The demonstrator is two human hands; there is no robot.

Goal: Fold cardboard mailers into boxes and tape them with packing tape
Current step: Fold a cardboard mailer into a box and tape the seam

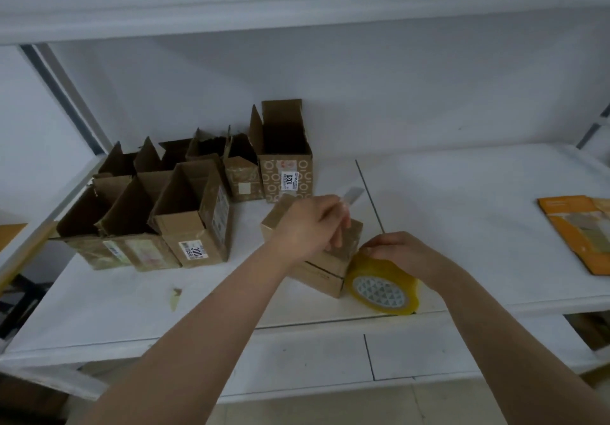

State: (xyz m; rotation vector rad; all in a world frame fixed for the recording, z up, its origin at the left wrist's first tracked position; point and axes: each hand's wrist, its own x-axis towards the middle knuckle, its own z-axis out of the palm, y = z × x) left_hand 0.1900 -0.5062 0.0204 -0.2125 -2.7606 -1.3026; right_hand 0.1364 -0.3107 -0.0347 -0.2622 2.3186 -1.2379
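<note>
A small closed cardboard box (pixel 325 268) sits on the white shelf, near its front. My left hand (pixel 310 226) is over the box top and pinches the free end of a clear tape strip (pixel 351 195) that sticks up past the fingers. My right hand (pixel 402 253) grips the top of a yellowish packing tape roll (pixel 383 287), which stands against the box's right side. Most of the box top lies hidden beneath my left hand.
Several open cardboard boxes (pixel 194 213) stand in a cluster at the left and back of the shelf (pixel 462 226). Flat orange mailers (pixel 581 233) lie at the far right. A scrap of tape (pixel 175 297) lies near the front left.
</note>
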